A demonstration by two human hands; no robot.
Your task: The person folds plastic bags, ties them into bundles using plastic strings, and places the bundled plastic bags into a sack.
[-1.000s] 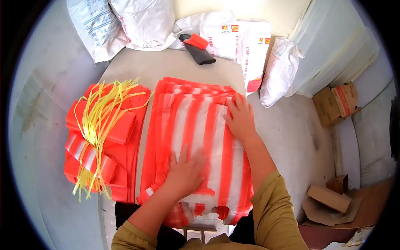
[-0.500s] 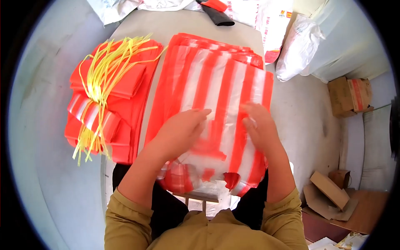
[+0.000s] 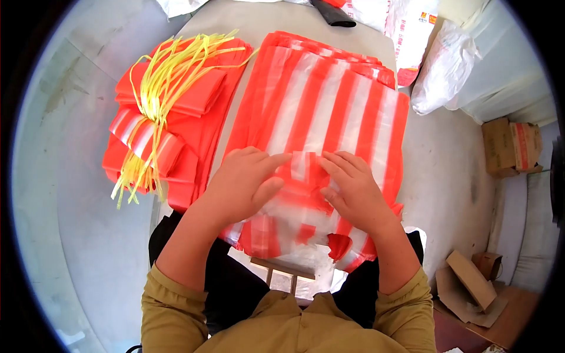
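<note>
A stack of red and clear-white striped plastic bags (image 3: 338,109) lies on the table in front of me, its near edge hanging toward my lap. My left hand (image 3: 246,179) rests on the left part of the top bag, thumb apart from the fingers. On the other side, my right hand (image 3: 351,189) lies with its fingers stretched over the film. Between my fingertips is a small folded striped piece (image 3: 302,166). Neither hand visibly grips anything. Near the front edge the film is crumpled, with a red torn-looking part (image 3: 339,246).
Left of the stack sit folded red bags (image 3: 203,91) with yellow strips (image 3: 154,106) across them. White sacks (image 3: 445,67) and a dark tube-like item (image 3: 334,14) are beyond. Cardboard boxes (image 3: 500,147) stand at right; opened cardboard (image 3: 471,288) lies lower right.
My hands have come down onto the top bag and closer to the small folded piece, which was blurred before and now lies still. The whole view has shifted slightly.
</note>
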